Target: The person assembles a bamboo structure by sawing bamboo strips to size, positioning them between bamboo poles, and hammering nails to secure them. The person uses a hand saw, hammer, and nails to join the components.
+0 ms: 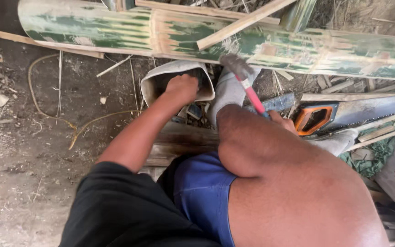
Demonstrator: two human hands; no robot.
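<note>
1. The left hand is balled into a fist inside the mouth of a pale, rounded-square container lying on its side on the dirt; whether the fingers have hold of anything in there I cannot tell.
2. That container sits just below the big bamboo pole, its thin off-white wall bent and slightly dented, the inside dark and shadowed.
3. The right hand peeks out behind the bare knee, wrapped around the red-pink handle of a hammer; the grip looks closed, though the knee hides most of the fingers.
4. The hammer tilts up and to the left, its dark head blurred right at the lower edge of the bamboo pole, just beside the container.
5. The bamboo is thick and glossy, streaked green and cream, with fibrous brown scrapes at a node and split pale strips lying across it.
6. A handsaw lies to the right on the ground: orange and black plastic handle, long grey toothed blade running off toward the edge.
7. Under the knee sits a weathered wooden plank, grey-brown and rough-grained.
8. The ground is dry, dusty earth littered with splinters, thin sticks and a curling yellowish cord.
9. Blue shorts and a black shirt fill the near foreground.
</note>
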